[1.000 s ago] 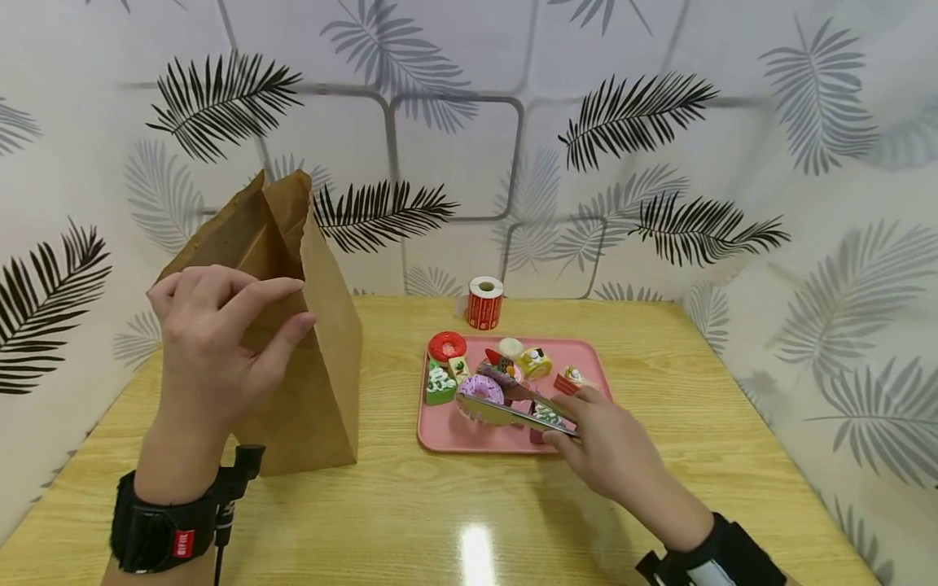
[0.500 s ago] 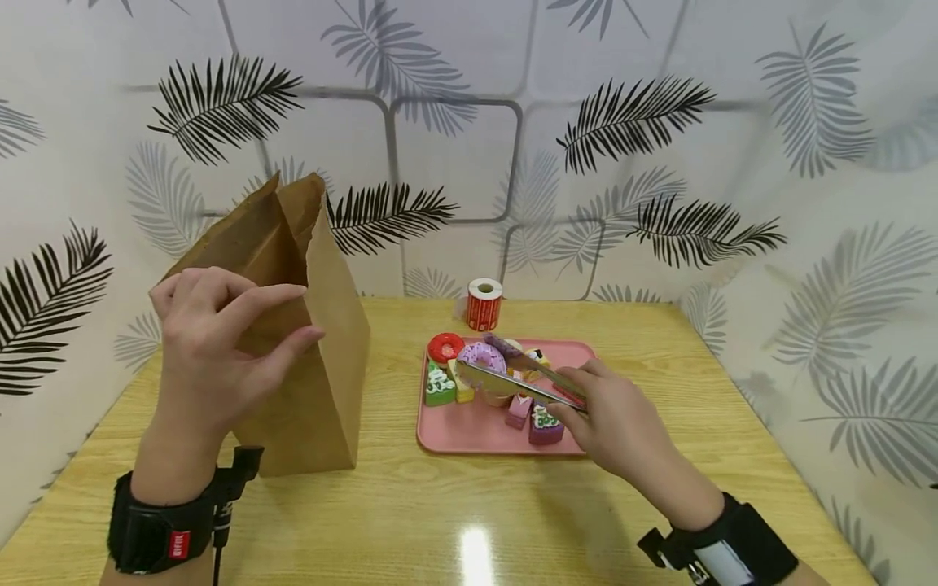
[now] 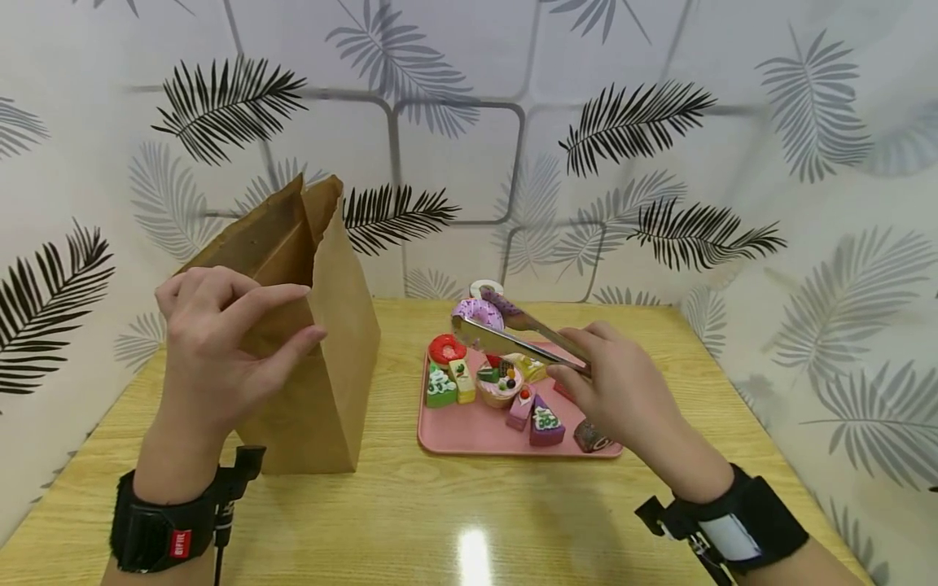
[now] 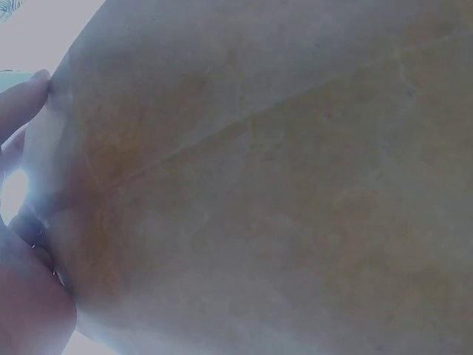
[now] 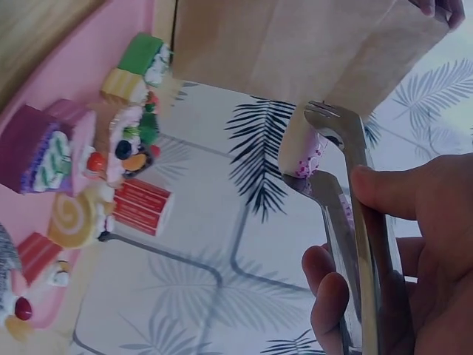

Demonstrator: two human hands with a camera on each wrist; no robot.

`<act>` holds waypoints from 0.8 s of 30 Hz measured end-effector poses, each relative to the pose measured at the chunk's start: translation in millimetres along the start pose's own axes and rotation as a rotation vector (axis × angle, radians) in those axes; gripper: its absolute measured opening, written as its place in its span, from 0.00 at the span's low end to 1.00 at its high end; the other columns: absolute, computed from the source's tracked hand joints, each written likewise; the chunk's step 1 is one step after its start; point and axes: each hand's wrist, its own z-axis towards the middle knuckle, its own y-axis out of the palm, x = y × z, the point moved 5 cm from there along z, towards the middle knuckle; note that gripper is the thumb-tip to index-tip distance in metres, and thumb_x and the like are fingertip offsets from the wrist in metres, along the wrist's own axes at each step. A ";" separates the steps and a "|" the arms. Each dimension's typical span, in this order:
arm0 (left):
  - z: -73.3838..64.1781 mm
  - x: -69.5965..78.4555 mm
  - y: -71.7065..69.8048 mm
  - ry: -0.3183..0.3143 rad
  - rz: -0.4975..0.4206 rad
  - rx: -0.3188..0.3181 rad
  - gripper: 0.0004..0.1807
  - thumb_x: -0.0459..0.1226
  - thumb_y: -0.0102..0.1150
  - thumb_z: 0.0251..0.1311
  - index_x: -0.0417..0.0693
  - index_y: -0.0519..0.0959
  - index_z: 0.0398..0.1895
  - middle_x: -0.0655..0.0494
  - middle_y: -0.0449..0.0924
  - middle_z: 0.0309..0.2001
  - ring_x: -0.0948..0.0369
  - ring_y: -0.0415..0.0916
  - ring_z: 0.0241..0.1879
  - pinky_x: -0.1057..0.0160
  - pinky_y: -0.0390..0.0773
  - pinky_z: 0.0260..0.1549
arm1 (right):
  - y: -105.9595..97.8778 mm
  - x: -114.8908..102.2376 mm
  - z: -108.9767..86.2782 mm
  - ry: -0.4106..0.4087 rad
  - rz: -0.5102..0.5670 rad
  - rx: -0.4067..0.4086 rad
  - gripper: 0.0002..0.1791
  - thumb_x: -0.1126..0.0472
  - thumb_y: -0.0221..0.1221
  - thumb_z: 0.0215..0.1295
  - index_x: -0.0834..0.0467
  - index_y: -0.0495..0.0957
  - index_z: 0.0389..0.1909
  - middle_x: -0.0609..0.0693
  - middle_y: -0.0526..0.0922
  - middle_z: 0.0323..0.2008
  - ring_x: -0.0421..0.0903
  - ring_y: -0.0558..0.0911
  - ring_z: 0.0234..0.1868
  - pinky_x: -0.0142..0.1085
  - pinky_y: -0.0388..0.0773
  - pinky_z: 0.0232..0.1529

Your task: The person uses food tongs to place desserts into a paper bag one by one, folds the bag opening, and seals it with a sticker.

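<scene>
In the head view my right hand (image 3: pixel 619 391) grips metal tongs (image 3: pixel 523 346). Between their tips hangs a toy donut (image 3: pixel 478 314) with purple icing, raised above the tray and overlapping the label roll behind. The right wrist view shows the donut (image 5: pixel 301 151) edge-on between the tong ends, thumb on one arm, fingers curled round the other. At the left, my left hand (image 3: pixel 227 342) holds the near rim of an upright brown paper bag (image 3: pixel 348 342), fingers bent over it; its mouth gapes. Bag paper (image 4: pixel 259 177) fills most of the left wrist view.
A pink tray (image 3: pixel 469 435) carries several toy pastries, including a red donut (image 3: pixel 447 349), a fruit tart (image 3: pixel 500 382) and a purple cake slice (image 3: pixel 546 423). Behind it stands a red and white label roll (image 5: pixel 144 205). A patterned cloth hangs at the back.
My right hand has lifted the purple donut in the tongs up off the tray, toward the label roll. The bag's top has shifted right while my left hand stays nearly still.
</scene>
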 end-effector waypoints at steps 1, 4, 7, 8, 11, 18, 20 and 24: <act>0.0 -0.1 -0.1 0.000 0.000 -0.001 0.26 0.61 0.65 0.64 0.47 0.90 0.36 0.45 0.70 0.25 0.43 0.66 0.34 0.56 0.48 0.59 | -2.6 -1.7 2.0 -0.004 0.000 0.008 0.26 0.52 0.69 0.68 0.61 0.82 0.62 0.57 0.85 0.46 0.45 0.77 0.28 0.38 0.75 0.29; 0.1 -0.3 -0.2 0.003 0.001 -0.002 0.26 0.61 0.65 0.64 0.47 0.90 0.36 0.45 0.70 0.26 0.43 0.65 0.33 0.56 0.48 0.59 | -9.6 -7.7 7.8 -0.006 0.000 0.020 0.26 0.52 0.68 0.69 0.60 0.81 0.63 0.57 0.84 0.47 0.45 0.77 0.28 0.39 0.74 0.29; 0.0 -0.2 0.0 0.006 0.002 -0.002 0.26 0.61 0.65 0.64 0.47 0.90 0.36 0.46 0.70 0.26 0.43 0.65 0.33 0.57 0.48 0.58 | -16.2 -15.7 13.5 -0.017 -0.007 0.032 0.26 0.51 0.67 0.69 0.58 0.81 0.64 0.56 0.84 0.48 0.46 0.77 0.29 0.39 0.73 0.29; 0.0 -0.1 0.0 0.008 0.002 0.000 0.26 0.61 0.64 0.64 0.47 0.90 0.36 0.46 0.70 0.26 0.43 0.65 0.33 0.57 0.47 0.58 | -18.3 -18.7 15.6 -0.024 -0.009 0.035 0.26 0.51 0.67 0.70 0.58 0.80 0.65 0.56 0.84 0.48 0.46 0.77 0.30 0.39 0.73 0.30; -0.1 -0.1 0.2 0.014 0.004 0.002 0.25 0.61 0.64 0.65 0.48 0.90 0.37 0.46 0.70 0.26 0.43 0.65 0.33 0.57 0.48 0.58 | -25.5 -28.6 23.2 -0.054 -0.010 0.052 0.26 0.52 0.67 0.70 0.59 0.80 0.65 0.56 0.84 0.47 0.47 0.78 0.30 0.40 0.74 0.30; -0.3 0.0 0.7 0.027 0.004 -0.004 0.26 0.61 0.63 0.65 0.48 0.90 0.37 0.45 0.71 0.27 0.43 0.66 0.33 0.56 0.47 0.57 | -42.8 -54.6 45.1 -0.098 0.021 0.082 0.26 0.52 0.66 0.71 0.59 0.80 0.65 0.57 0.84 0.50 0.50 0.79 0.34 0.44 0.76 0.36; 0.1 0.0 1.0 0.028 0.004 -0.012 0.26 0.61 0.63 0.65 0.48 0.90 0.38 0.45 0.71 0.27 0.43 0.66 0.33 0.56 0.47 0.57 | -47.7 -63.6 51.3 -0.100 0.030 0.092 0.26 0.51 0.66 0.71 0.58 0.80 0.65 0.56 0.84 0.49 0.50 0.78 0.36 0.44 0.74 0.37; 1.5 0.1 0.9 0.026 -0.001 -0.026 0.26 0.61 0.63 0.65 0.48 0.90 0.38 0.45 0.72 0.27 0.42 0.66 0.34 0.55 0.47 0.57 | -57.2 -82.9 63.6 -0.106 0.057 0.108 0.25 0.50 0.67 0.70 0.56 0.81 0.63 0.54 0.84 0.48 0.51 0.79 0.41 0.45 0.74 0.41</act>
